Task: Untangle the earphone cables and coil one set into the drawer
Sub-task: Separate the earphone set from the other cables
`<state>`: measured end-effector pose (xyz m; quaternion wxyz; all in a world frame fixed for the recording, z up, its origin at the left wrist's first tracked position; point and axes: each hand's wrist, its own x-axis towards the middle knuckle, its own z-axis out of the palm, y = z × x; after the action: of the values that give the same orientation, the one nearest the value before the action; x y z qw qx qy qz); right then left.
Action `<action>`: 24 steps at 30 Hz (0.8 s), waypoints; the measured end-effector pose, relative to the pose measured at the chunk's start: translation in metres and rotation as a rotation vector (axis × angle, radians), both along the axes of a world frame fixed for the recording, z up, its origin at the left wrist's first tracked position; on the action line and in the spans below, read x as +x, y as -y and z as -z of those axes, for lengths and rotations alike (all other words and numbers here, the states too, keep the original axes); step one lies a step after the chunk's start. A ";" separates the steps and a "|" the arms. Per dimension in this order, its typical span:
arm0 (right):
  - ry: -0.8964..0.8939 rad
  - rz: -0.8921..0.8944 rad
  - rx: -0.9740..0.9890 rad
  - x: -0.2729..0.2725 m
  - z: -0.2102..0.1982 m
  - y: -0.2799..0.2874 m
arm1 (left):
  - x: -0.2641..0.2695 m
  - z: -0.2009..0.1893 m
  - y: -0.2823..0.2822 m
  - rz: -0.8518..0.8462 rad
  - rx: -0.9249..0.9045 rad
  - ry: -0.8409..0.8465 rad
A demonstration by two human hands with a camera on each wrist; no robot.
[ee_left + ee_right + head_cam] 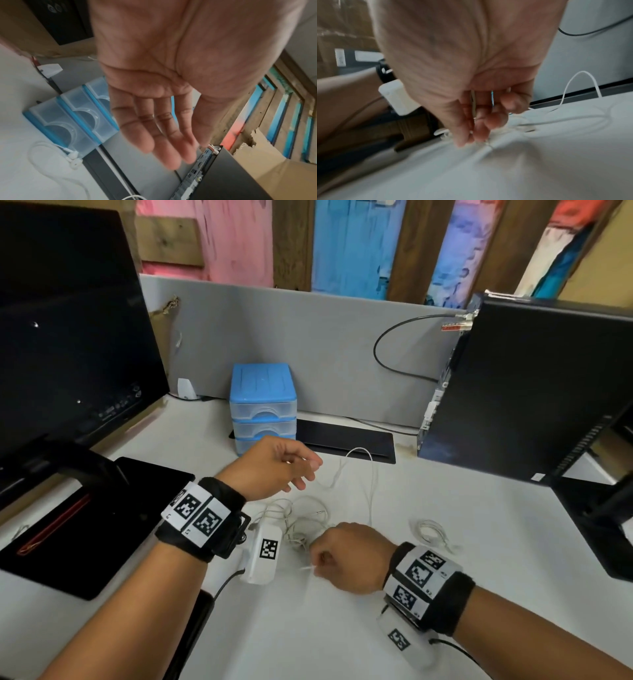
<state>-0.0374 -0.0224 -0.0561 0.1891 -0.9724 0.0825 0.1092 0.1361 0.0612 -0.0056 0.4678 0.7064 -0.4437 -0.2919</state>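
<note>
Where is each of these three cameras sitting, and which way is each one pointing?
Head: worn on the head, looking forward and down at the desk; shows both forearms, left hand, right hand.
Left wrist: looks along the open palm toward the blue drawer unit.
Right wrist: looks along curled fingers pinching the earphone cables.
Shared: head and left wrist views both show the drawer unit.

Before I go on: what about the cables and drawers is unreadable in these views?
- Right hand grip: right wrist view blurred; which strand it pinches is unclear.
- Cable tangle: head view, strands too thin to count sets.
- Drawer unit: bottom drawer hidden behind left hand; contents unreadable.
</note>
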 end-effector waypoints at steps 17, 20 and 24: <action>0.942 0.609 1.168 -0.038 -0.131 0.016 | -0.083 -0.059 -0.014 0.241 -0.273 -0.226; 0.972 0.698 1.076 -0.039 -0.125 0.033 | -0.081 -0.051 -0.010 0.262 -0.187 -0.280; 0.968 0.863 0.950 -0.038 -0.110 0.064 | -0.075 -0.041 -0.003 0.201 -0.125 -0.218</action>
<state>-0.0757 -0.0867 0.0541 0.6229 -0.6099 0.3046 -0.3836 0.0611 0.0644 0.0353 0.5247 0.5922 -0.4761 -0.3839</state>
